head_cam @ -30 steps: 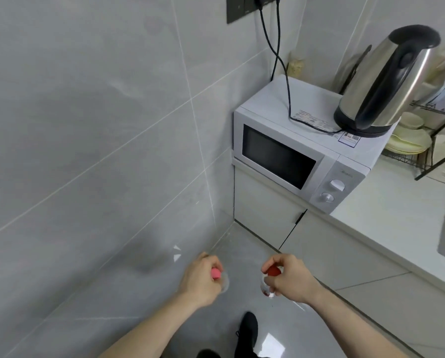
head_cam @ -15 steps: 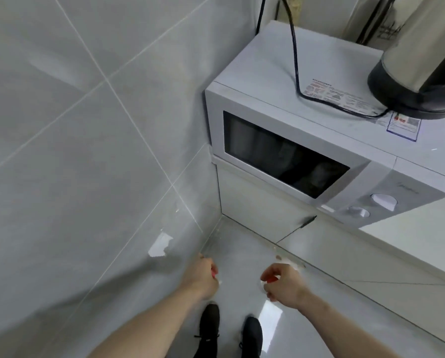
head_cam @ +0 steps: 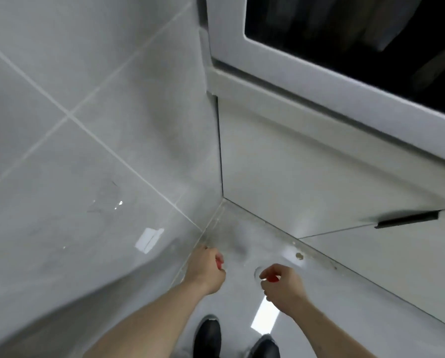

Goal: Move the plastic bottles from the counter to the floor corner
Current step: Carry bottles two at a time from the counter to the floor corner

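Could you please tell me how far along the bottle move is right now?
Done: both bottles are off the counter. In hand: the left hand and right hand each grip a red-capped bottle low over the floor corner. Left: setting them down and letting go.

A home kitchen, seen low in a corner: grey tiled wall [head_cam: 87, 125] meeting glossy grey floor [head_cam: 242, 241], pale cabinet doors [head_cam: 293, 177] with a dark recessed handle [head_cam: 407, 219], white microwave [head_cam: 319, 68] with dark window overhanging above.
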{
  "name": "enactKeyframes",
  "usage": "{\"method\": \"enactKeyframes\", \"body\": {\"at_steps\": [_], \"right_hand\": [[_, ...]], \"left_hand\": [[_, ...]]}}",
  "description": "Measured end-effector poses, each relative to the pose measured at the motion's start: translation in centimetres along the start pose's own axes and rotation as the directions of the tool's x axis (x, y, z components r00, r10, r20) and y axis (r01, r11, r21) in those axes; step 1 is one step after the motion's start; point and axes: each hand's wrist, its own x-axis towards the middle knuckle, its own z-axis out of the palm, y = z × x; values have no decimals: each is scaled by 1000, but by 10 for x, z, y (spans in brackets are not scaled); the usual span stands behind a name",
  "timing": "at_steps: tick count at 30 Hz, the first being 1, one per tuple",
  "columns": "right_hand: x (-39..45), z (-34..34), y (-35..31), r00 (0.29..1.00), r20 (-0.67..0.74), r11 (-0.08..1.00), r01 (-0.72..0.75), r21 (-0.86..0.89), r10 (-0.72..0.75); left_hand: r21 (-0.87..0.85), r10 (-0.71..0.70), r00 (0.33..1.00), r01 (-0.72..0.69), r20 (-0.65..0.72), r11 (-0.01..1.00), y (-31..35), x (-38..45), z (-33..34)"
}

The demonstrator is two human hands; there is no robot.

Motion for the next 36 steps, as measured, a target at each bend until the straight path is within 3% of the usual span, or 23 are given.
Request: {"method": "enactKeyframes", "body": {"at_steps": [8,19,24,36], "right_hand": [[107,49,21,1000,-17,998,20,62,-19],[205,79,1,994,-86,978,77,193,-62],[231,86,-14,993,-93,966,93,241,-73],[231,82,-13,994,-52,973,101,210,-92]], "left_hand": [[-67,-27,1000,27,1,997,-26,103,50],[-191,-29,998,18,-56,981,-36,211,83],[-172,14,998,-26,-68,985,-25,228,80],[-79,108,992,-103,62,992,-14,228,82]]}}
